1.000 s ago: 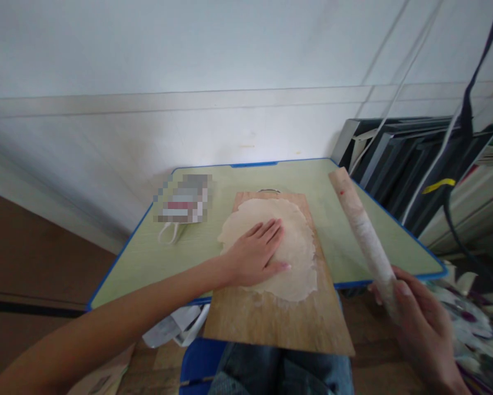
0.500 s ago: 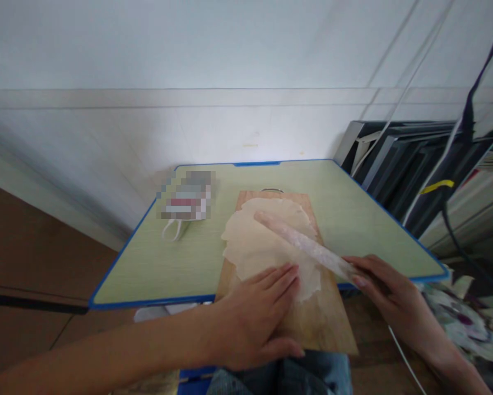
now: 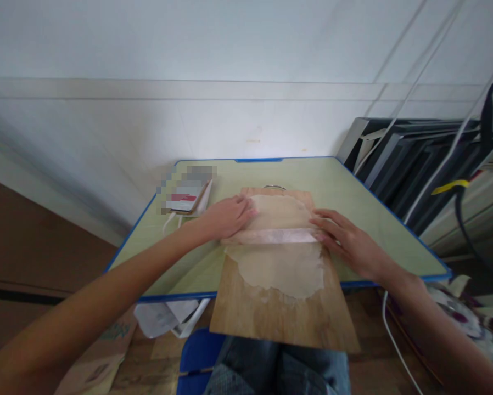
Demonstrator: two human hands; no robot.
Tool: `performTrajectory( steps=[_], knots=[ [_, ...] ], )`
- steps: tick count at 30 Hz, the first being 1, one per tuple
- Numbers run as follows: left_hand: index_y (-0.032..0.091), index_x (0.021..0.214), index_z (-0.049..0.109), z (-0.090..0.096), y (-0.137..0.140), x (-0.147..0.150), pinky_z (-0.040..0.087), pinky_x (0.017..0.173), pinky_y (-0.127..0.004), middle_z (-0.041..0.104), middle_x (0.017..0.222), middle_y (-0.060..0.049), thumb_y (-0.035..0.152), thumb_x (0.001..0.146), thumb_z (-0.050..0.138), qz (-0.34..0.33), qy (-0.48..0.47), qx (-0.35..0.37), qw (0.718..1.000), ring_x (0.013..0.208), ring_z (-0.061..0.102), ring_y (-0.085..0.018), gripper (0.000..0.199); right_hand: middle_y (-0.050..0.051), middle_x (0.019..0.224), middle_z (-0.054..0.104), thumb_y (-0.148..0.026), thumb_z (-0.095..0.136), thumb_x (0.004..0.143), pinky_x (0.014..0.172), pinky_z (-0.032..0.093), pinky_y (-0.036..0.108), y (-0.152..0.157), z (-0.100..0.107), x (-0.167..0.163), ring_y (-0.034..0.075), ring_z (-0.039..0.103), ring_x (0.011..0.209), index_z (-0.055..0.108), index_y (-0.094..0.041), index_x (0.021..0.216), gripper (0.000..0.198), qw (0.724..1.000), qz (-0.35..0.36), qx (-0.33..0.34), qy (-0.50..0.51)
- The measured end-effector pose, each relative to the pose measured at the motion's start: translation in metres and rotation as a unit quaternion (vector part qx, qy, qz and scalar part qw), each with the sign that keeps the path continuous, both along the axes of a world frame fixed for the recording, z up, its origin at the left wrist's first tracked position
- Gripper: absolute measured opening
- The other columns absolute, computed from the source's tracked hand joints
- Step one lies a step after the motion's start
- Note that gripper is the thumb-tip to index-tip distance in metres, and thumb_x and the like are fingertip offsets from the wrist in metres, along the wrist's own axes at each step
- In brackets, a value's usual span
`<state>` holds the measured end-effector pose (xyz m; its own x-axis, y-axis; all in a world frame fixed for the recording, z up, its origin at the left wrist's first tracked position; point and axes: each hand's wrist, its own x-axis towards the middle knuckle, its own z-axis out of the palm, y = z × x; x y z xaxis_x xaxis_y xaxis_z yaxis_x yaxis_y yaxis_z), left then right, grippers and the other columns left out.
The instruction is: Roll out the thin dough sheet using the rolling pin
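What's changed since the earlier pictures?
The rolling pin swung in from the right to lie crosswise on the dough. The right hand loosened its grip at the right end; the left hand moved forward-left, near the other end. The dough stayed on the board.

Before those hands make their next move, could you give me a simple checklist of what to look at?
1. Pale, floury wooden rolling pin lying across the thin, cream-coloured dough sheet: ok.
2. Right hand at the pin's right end: ok.
3. Left hand by the pin's left end: ok; how firmly it presses, cannot tell.
4. Dough outline smooth: not ok, the near edge is ragged.
5. Dough evenly thick: cannot tell from this view.
6. Brown rectangular wooden board fully on the pale green, blue-edged table: not ok, its near end overhangs the edge.
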<state>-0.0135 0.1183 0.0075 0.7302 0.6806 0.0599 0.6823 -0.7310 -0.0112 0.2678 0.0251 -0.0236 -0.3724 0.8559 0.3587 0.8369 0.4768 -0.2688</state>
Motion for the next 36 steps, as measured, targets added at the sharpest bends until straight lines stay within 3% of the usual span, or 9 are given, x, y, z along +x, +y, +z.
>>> performTrajectory(
  steps=[4,10,14,19,23,26,30,36],
  knots=[
    [0.009,0.112,0.053,0.003,0.004,0.013,0.043,0.093,-0.041,0.058,0.120,-0.017,0.038,0.097,0.020,0.017,-0.002,0.000,1.000,0.114,0.054,-0.026,0.046,0.014,0.137,0.047,-0.042,0.029,0.094,0.103,0.039,0.045,0.016,-0.001,-0.002,0.024,0.045,0.126,0.048,-0.016,0.128,0.047,0.999,-0.021,0.001,-0.032],
    [0.014,0.115,0.052,0.018,-0.043,0.012,0.041,0.097,-0.040,0.056,0.123,-0.015,0.048,0.096,0.018,-0.016,0.009,-0.005,1.000,0.117,0.052,-0.026,0.052,0.014,0.134,0.052,-0.043,0.022,0.095,0.105,0.036,0.046,0.023,-0.003,-0.006,0.024,0.045,0.126,0.052,-0.013,0.127,0.052,0.998,-0.041,-0.004,-0.044],
    [0.011,0.123,0.044,0.014,-0.059,0.004,0.037,0.102,-0.041,0.049,0.132,-0.017,0.050,0.095,0.023,-0.026,0.031,-0.006,0.999,0.125,0.044,-0.027,0.053,0.012,0.132,0.053,-0.043,0.021,0.095,0.105,0.036,0.045,0.027,-0.002,-0.008,0.023,0.045,0.126,0.052,-0.014,0.127,0.053,0.998,-0.042,0.002,-0.046],
    [0.007,0.120,0.046,-0.002,-0.026,0.002,0.036,0.101,-0.044,0.048,0.131,-0.022,0.039,0.097,0.018,-0.025,0.006,-0.016,1.000,0.127,0.041,-0.028,0.048,0.010,0.131,0.055,-0.040,0.019,0.096,0.104,0.038,0.044,0.048,-0.001,-0.013,0.022,0.045,0.126,0.053,-0.016,0.126,0.052,0.998,-0.039,0.005,-0.058],
    [0.011,0.122,0.047,-0.010,0.015,0.005,0.025,0.109,-0.046,0.046,0.137,-0.016,0.030,0.096,0.023,-0.041,0.010,-0.027,0.999,0.135,0.029,-0.025,0.040,0.014,0.136,0.049,-0.037,0.019,0.095,0.106,0.035,0.045,0.068,-0.004,-0.014,0.024,0.040,0.130,0.048,-0.009,0.130,0.054,0.997,-0.041,0.008,-0.070],
    [0.014,0.125,0.046,-0.014,0.029,0.006,0.020,0.111,-0.044,0.042,0.142,-0.012,0.027,0.095,0.027,-0.052,0.016,-0.049,0.997,0.138,0.022,-0.023,0.038,0.010,0.136,0.050,-0.035,0.020,0.094,0.108,0.032,0.044,0.071,-0.006,-0.013,0.022,0.038,0.131,0.047,-0.012,0.132,0.051,0.996,-0.039,0.008,-0.077],
    [0.009,0.132,0.039,-0.015,0.021,0.005,0.013,0.113,-0.041,0.032,0.147,-0.015,0.032,0.095,0.026,-0.049,0.011,-0.076,0.996,0.140,0.014,-0.022,0.046,0.014,0.137,0.048,-0.032,0.017,0.094,0.105,0.035,0.048,0.054,-0.005,-0.015,0.026,0.038,0.131,0.047,-0.009,0.131,0.053,0.995,-0.052,0.004,-0.086],
    [0.001,0.138,0.028,-0.004,-0.007,0.003,0.018,0.112,-0.035,0.027,0.148,-0.020,0.039,0.097,0.014,-0.028,-0.008,-0.099,0.995,0.139,0.021,-0.019,0.058,0.013,0.129,0.055,-0.034,0.019,0.094,0.095,0.046,0.049,0.022,0.003,-0.026,0.029,0.054,0.116,0.054,-0.011,0.125,0.052,0.990,-0.113,0.004,-0.088]
  ],
)
